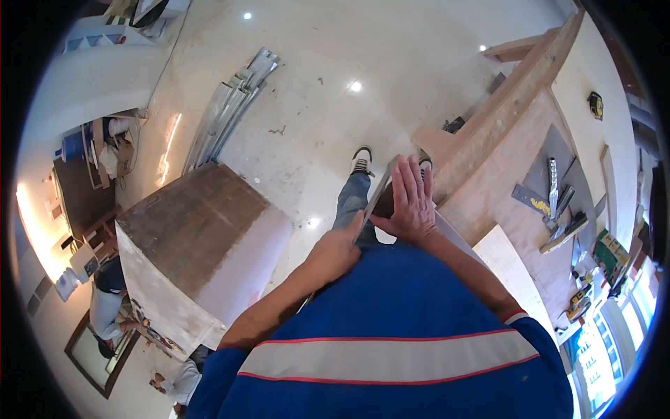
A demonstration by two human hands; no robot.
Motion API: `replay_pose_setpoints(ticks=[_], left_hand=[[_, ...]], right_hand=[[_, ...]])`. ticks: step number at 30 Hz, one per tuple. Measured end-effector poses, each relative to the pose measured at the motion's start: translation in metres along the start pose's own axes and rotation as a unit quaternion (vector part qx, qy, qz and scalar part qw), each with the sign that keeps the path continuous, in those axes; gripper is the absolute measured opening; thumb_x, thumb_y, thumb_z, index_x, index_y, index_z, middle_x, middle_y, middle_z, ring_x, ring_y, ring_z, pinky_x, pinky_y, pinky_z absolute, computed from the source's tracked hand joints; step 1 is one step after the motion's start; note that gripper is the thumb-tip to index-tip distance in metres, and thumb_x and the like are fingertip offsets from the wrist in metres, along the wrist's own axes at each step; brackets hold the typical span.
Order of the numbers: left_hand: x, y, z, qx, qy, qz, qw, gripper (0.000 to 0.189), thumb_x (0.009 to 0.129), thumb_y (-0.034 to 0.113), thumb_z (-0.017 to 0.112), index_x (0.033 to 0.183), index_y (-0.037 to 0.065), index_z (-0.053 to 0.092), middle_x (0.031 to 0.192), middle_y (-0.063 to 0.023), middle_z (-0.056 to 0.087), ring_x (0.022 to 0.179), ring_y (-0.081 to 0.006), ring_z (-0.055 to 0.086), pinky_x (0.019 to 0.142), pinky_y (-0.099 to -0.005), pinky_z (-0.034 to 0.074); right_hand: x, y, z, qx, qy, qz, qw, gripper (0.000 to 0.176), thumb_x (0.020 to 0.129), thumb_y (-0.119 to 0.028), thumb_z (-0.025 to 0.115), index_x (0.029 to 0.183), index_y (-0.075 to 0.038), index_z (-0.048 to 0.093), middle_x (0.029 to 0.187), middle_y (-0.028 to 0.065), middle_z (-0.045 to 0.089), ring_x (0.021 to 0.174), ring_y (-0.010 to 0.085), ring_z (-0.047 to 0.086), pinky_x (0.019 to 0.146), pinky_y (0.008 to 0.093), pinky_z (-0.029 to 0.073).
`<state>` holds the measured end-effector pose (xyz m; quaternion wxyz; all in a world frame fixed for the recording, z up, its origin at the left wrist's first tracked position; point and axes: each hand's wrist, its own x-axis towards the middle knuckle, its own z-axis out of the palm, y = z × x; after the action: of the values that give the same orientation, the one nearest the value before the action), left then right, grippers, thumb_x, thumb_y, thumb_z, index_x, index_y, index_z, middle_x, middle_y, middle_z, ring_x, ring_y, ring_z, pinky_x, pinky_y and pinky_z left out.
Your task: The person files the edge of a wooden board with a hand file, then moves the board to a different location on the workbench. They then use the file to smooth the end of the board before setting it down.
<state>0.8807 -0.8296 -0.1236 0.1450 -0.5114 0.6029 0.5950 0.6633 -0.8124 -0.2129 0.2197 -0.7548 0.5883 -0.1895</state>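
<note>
A thin board (377, 193), seen nearly edge-on, stands in front of my body with a greyish edge and some brown face showing. My left hand (333, 253) is closed round its near part. My right hand (412, 206) lies flat at the board's right side, fingers stretched out and thumb apart, the palm facing away from view. Whether that palm presses on the board cannot be made out. The lower part of the board is hidden behind my arms and blue shirt.
On my right is a wooden workbench (481, 192) with a metal square (532, 200), other hand tools and a tape measure (595, 105). To my left stands a large brown-topped box (199, 220). Metal profiles (234, 105) lie on the floor. Another person (107, 307) is at far left.
</note>
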Motion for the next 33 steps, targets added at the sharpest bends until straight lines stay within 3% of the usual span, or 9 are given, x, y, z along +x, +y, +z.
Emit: replay_pose_setpoints(ticks=[3, 6, 11, 12, 15, 21, 24, 29, 33], left_hand=[[0.042, -0.013, 0.011, 0.029, 0.055, 0.048, 0.997, 0.076, 0.081, 0.004, 0.056, 0.154, 0.003, 0.036, 0.108, -0.0348, 0.065, 0.097, -0.0432, 0.068, 0.089, -0.0413, 0.052], [0.048, -0.015, 0.006, 0.026, 0.02, 0.014, 0.999, 0.074, 0.081, 0.008, 0.056, 0.153, 0.001, 0.037, 0.108, -0.0346, 0.065, 0.103, -0.0486, 0.064, 0.091, -0.0504, 0.051], [0.013, 0.012, -0.003, -0.016, -0.027, -0.032, 0.999, 0.073, 0.081, 0.008, 0.056, 0.151, -0.004, 0.037, 0.11, -0.0348, 0.065, 0.104, -0.0473, 0.065, 0.092, -0.0484, 0.052], [0.021, 0.01, -0.002, -0.007, -0.034, -0.054, 0.998, 0.073, 0.081, 0.008, 0.056, 0.15, -0.004, 0.037, 0.11, -0.0346, 0.065, 0.104, -0.047, 0.065, 0.092, -0.048, 0.052], [0.069, -0.029, 0.016, 0.024, 0.043, 0.064, 0.997, 0.072, 0.081, 0.008, 0.056, 0.149, -0.005, 0.039, 0.109, -0.0343, 0.066, 0.103, -0.0467, 0.065, 0.092, -0.0474, 0.053], [0.081, -0.083, 0.012, 0.024, 0.126, 0.09, 0.988, 0.075, 0.076, 0.003, 0.054, 0.15, -0.004, 0.041, 0.111, -0.0338, 0.067, 0.102, -0.044, 0.068, 0.089, -0.0435, 0.053], [0.072, -0.102, -0.017, 0.08, 0.094, -0.041, 0.992, 0.066, 0.078, 0.012, 0.057, 0.141, -0.008, 0.048, 0.112, -0.0354, 0.065, 0.11, -0.0472, 0.062, 0.096, -0.0495, 0.05], [0.044, -0.158, -0.034, 0.013, 0.141, -0.062, 0.988, 0.065, 0.075, 0.01, 0.054, 0.138, -0.007, 0.05, 0.105, -0.0368, 0.065, 0.104, -0.0485, 0.064, 0.093, -0.0501, 0.051], [0.002, -0.144, -0.04, 0.003, 0.154, -0.055, 0.987, 0.063, 0.076, 0.009, 0.054, 0.137, -0.005, 0.052, 0.098, -0.0356, 0.066, 0.096, -0.0498, 0.065, 0.087, -0.052, 0.052]], right_hand=[[-0.002, -0.001, 0.0, 0.0, -0.017, 0.01, 1.0, 0.119, 0.067, -0.049, 0.087, 0.154, 0.0, 0.022, 0.162, 0.0243, 0.023, 0.152, 0.0447, 0.019, 0.12, 0.0662, 0.012], [0.003, 0.003, -0.003, 0.008, -0.019, 0.005, 1.0, 0.123, 0.064, -0.047, 0.089, 0.155, -0.002, 0.019, 0.162, 0.0249, 0.023, 0.152, 0.0454, 0.019, 0.119, 0.0669, 0.012], [0.001, 0.0, -0.007, 0.029, -0.03, 0.02, 0.999, 0.124, 0.06, -0.045, 0.091, 0.154, -0.003, 0.021, 0.162, 0.0244, 0.024, 0.151, 0.0452, 0.021, 0.118, 0.0685, 0.013], [0.001, -0.001, -0.01, 0.026, -0.04, 0.019, 0.999, 0.113, 0.067, -0.048, 0.085, 0.152, 0.001, 0.028, 0.165, 0.0221, 0.019, 0.154, 0.042, 0.016, 0.119, 0.067, 0.015], [0.003, -0.002, -0.011, 0.011, -0.065, 0.03, 0.997, 0.108, 0.068, -0.049, 0.084, 0.151, -0.003, 0.034, 0.164, 0.02, 0.021, 0.153, 0.041, 0.017, 0.119, 0.0675, 0.016], [0.0, -0.011, -0.005, -0.049, -0.029, -0.027, 0.998, 0.076, 0.07, -0.048, 0.081, 0.131, -0.008, 0.06, 0.156, 0.0113, 0.04, 0.152, 0.0394, 0.021, 0.117, 0.0689, 0.015], [0.003, -0.024, -0.009, -0.092, -0.042, -0.01, 0.995, 0.059, 0.075, -0.048, 0.077, 0.117, -0.008, 0.066, 0.149, 0.0103, 0.048, 0.149, 0.0404, 0.028, 0.115, 0.0719, 0.02], [0.004, -0.038, 0.003, -0.114, -0.031, 0.006, 0.993, 0.05, 0.085, -0.049, 0.069, 0.11, -0.005, 0.069, 0.143, 0.0121, 0.056, 0.145, 0.0407, 0.036, 0.113, 0.0724, 0.02], [-0.003, -0.032, 0.007, -0.112, 0.026, -0.001, 0.993, 0.056, 0.089, -0.052, 0.066, 0.118, -0.004, 0.068, 0.145, 0.0136, 0.054, 0.144, 0.0402, 0.038, 0.115, 0.069, 0.021]])
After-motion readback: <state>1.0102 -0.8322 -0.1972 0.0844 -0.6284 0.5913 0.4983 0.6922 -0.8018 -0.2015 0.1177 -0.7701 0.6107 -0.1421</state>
